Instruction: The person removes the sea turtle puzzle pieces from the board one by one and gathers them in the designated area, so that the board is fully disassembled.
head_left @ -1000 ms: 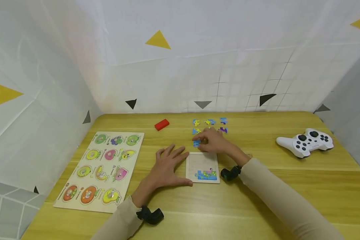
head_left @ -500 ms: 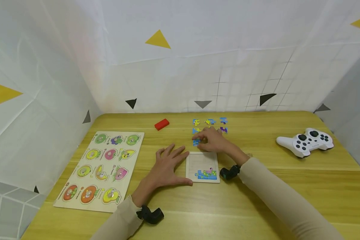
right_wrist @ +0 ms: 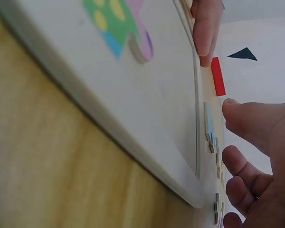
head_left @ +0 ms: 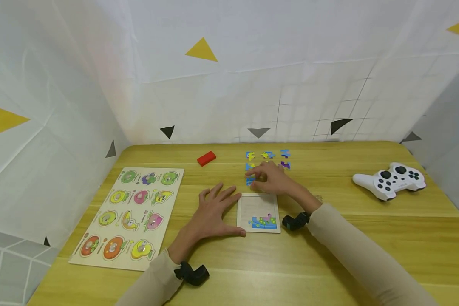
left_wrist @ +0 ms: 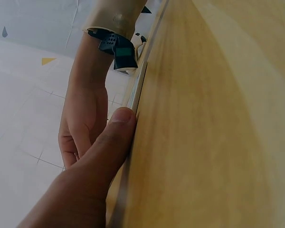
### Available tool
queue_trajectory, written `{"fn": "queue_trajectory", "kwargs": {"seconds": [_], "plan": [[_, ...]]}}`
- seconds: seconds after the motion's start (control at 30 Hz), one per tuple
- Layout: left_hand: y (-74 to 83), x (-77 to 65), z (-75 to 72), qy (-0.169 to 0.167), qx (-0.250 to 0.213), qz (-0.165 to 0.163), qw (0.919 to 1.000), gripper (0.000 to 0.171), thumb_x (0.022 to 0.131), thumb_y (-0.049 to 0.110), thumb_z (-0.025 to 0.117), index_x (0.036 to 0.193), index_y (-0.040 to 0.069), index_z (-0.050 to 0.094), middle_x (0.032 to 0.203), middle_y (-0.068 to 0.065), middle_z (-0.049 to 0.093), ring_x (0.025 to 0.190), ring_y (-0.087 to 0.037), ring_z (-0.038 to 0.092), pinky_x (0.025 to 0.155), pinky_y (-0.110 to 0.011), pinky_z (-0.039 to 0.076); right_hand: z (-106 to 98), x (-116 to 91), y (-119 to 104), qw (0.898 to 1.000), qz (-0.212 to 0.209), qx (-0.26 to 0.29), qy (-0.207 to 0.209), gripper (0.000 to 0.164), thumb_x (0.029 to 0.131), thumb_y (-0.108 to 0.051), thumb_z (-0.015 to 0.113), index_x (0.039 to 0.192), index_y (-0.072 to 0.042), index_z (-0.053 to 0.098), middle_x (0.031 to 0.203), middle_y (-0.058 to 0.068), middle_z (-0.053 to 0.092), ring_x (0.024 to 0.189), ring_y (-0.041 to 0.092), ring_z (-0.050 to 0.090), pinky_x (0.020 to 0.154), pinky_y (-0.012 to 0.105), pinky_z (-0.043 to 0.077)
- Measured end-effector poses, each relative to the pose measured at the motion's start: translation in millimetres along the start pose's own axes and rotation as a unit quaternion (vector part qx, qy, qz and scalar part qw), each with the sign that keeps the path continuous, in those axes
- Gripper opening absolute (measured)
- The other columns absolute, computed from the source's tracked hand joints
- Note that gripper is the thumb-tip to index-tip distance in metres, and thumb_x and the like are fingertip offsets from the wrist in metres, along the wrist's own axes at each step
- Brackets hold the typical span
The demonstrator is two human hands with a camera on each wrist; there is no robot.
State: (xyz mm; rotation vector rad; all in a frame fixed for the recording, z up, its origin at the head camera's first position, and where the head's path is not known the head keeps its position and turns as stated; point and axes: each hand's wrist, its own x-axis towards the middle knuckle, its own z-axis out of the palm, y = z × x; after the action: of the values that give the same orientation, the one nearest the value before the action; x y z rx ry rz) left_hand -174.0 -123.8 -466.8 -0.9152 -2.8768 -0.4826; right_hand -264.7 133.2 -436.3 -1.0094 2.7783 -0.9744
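My left hand (head_left: 212, 214) is spread along the left side of a small wooden puzzle tray (head_left: 253, 206), index fingertip at its far left corner and thumb at the near left one. The left wrist view shows that thumb (left_wrist: 118, 128) against the tray's edge. Joined jigsaw pieces (head_left: 264, 222), blue, green and pink, lie in the tray's near part. Just beyond the tray, my right hand (head_left: 273, 178) hovers over a blue jigsaw piece (head_left: 250, 182). Its thumb and fingers stand apart, with nothing between them in the right wrist view; the hand partly covers other pieces.
Several loose jigsaw pieces (head_left: 284, 154) lie in rows behind the right hand. A red block (head_left: 206, 158) is at the back. On the left lies a fruit puzzle board (head_left: 137, 229), and a white game controller (head_left: 390, 182) is on the right.
The right hand has shifted only very slightly over the blue jigsaw piece. My left hand and the tray have stayed in place.
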Motion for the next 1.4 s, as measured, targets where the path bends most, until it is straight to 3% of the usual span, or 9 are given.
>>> {"fn": "queue_trajectory", "kwargs": {"seconds": [0.47,0.77,0.97,1.4], "plan": [[0.6,0.2,-0.6,0.001,-0.003,0.001,1.0000,0.106,0.068,0.084,0.069,0.156,0.029,0.044,0.166,0.002,0.036,0.155,-0.037,0.023,0.111,-0.060,0.021,-4,-25,1,0.997,-0.066,0.020,0.027,0.024,0.090,-0.013,0.076,0.113,-0.007,0.077,0.091,0.003,0.072,0.081,0.024,0.054,0.075,0.032,0.039],[-0.8,0.3,0.9,-0.001,-0.002,-0.001,1.0000,0.107,0.068,0.085,0.068,0.156,0.030,0.043,0.166,0.003,0.036,0.155,-0.036,0.022,0.112,-0.060,0.021,-4,-42,-4,0.998,-0.047,0.034,0.022,0.029,0.089,-0.016,0.078,0.118,-0.011,0.075,0.093,-0.001,0.072,0.089,0.022,0.055,0.082,0.035,0.038],[-1.5,0.3,2.0,0.001,-0.004,-0.002,1.0000,0.106,0.069,0.086,0.067,0.156,0.030,0.043,0.166,0.003,0.036,0.155,-0.036,0.022,0.112,-0.060,0.020,-1,-50,-7,0.998,-0.042,0.051,0.017,0.028,0.088,-0.015,0.079,0.115,-0.012,0.076,0.095,0.001,0.070,0.089,0.023,0.056,0.078,0.034,0.041],[-2.3,0.9,2.1,-0.001,-0.002,-0.003,1.0000,0.107,0.068,0.087,0.066,0.156,0.030,0.042,0.166,0.003,0.035,0.156,-0.035,0.021,0.112,-0.059,0.020,4,-60,-16,0.999,-0.035,0.037,0.001,0.029,0.089,-0.023,0.078,0.118,-0.020,0.076,0.099,-0.004,0.067,0.095,0.019,0.051,0.081,0.037,0.030]]}}
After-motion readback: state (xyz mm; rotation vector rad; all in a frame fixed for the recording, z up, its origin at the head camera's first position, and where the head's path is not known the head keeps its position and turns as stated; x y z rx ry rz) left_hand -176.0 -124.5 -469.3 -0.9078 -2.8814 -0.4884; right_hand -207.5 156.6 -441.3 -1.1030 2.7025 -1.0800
